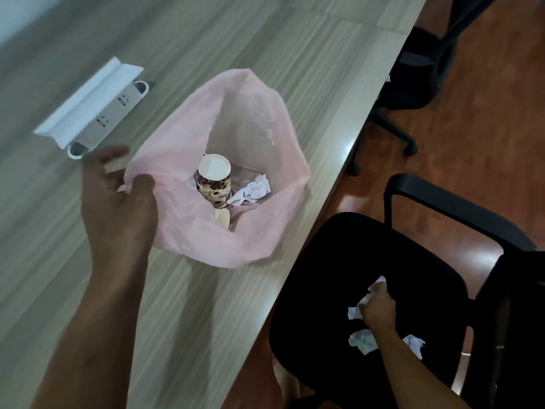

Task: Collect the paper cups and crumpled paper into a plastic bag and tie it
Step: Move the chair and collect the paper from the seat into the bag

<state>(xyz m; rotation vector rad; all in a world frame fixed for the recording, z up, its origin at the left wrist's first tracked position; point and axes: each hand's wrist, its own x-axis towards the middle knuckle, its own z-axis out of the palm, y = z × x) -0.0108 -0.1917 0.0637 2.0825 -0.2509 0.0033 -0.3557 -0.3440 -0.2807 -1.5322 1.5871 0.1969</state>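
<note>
Wood-grain table (236,54), filmy pink bag (206,231), crumpled paper (254,190).

body: 2 bare forearms | no sleeves in view | left grip (118,199), right grip (379,311) apparently ungloved

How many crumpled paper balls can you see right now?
5: one in the pink bag, one in the right hand, two loose on the near chair seat, one on the far chair. Others may be hidden.

Office: long table (236,54) with socket box (97,107), swivel chairs (368,276).
</note>
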